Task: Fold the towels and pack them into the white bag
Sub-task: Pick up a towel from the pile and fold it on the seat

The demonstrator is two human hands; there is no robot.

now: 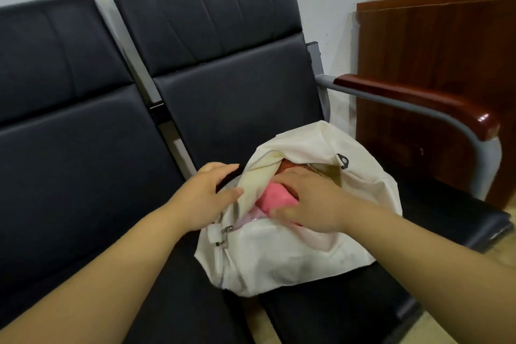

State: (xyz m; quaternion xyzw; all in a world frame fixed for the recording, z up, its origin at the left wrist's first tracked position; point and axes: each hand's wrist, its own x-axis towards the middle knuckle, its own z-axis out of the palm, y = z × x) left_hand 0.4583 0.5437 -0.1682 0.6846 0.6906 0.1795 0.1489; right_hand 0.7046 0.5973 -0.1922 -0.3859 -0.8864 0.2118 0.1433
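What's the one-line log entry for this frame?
stage: packing | left hand: grips bag rim, mouth open | right hand: holds pink towel inside bag | bag: on black seat

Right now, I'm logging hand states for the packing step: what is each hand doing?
Left hand: grips the open edge of the white bag.
Right hand: inside the bag, curled round the pink towel.

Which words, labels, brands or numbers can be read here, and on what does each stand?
None: no text is readable anywhere. The white bag is plain cloth, the pink towel shows no label, and the black seats and wooden cabinet carry no writing.
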